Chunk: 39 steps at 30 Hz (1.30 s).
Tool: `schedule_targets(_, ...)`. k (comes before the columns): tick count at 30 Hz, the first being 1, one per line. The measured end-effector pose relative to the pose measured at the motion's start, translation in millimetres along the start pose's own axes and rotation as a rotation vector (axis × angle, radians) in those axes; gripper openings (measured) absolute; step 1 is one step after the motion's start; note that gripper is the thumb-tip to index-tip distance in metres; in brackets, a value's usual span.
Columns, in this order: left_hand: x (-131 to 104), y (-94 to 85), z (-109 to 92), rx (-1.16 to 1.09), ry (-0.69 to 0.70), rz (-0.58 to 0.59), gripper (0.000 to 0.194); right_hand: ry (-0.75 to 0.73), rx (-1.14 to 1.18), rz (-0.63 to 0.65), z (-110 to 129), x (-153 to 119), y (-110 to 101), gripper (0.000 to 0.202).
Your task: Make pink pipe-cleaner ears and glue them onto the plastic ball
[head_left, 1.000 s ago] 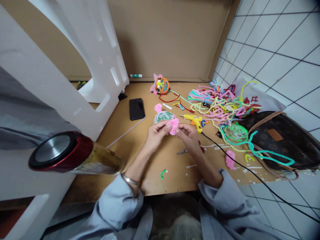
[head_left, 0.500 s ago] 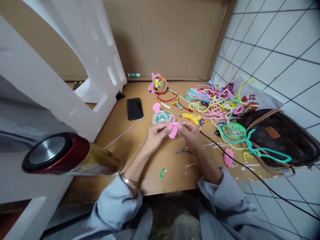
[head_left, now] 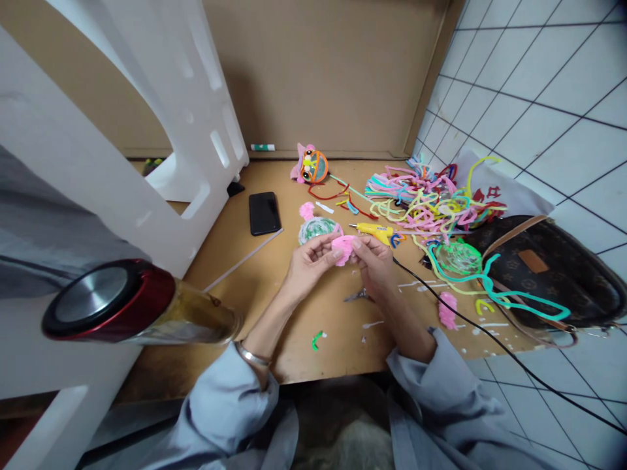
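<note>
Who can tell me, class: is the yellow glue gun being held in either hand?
No, the yellow glue gun lies on the table, while the left hand and the right hand both hold the pink fuzzy piece.

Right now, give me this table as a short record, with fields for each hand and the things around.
left hand: fingers of the left hand pinch a fluffy pink piece
right hand: fingers of the right hand grip the same piece's other side
just beyond hands: green-and-white ball, yellow glue gun
near right forearm: scissors, partly hidden
left side: black phone, red-topped bottle
right side: heap of fuzzy stems, brown bag
</note>
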<state>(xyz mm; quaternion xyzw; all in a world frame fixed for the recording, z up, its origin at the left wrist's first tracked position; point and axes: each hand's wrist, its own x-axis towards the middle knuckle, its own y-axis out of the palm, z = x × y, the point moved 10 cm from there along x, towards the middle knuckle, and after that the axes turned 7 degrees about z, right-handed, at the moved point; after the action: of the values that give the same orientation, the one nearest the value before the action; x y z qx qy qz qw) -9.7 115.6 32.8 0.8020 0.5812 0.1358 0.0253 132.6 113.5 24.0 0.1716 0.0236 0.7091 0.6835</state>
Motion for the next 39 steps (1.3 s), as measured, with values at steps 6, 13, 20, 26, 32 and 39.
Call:
schedule_targets(6, 0.5, -12.4, 1.0, -0.014, 0.041, -0.091, 0.046, -0.012, 0.007, -0.043, 2.4, -0.4, -2.6, 0.035)
schedule_targets(13, -0.2, -13.2, 1.0, 0.013, 0.016, -0.108, 0.039, -0.037, -0.139, -0.071, 9.2, -2.6, -4.0, 0.033)
schedule_targets(20, -1.0, -12.8, -7.5, 0.005, 0.022, -0.153, 0.034, -0.017, -0.174, -0.044, 7.9, -4.0, 1.7, 0.033)
schedule_targets(26, -1.0, -15.6, -7.8, 0.023, 0.021, -0.176, 0.034, -0.022, -0.228, -0.007, 7.8, -3.9, 4.2, 0.037)
schedule_targets(32, -1.4, -10.1, -4.1, -0.004, 0.005, -0.12, 0.038, -0.045, -0.276, -0.038, 11.2, -4.5, -0.8, 0.037)
schedule_targets(39, -1.1, -17.8, -1.3, -0.024, 0.008, -0.191, 0.043, -0.148, -0.328, -0.106, 24.7, -8.8, -4.4, 0.027)
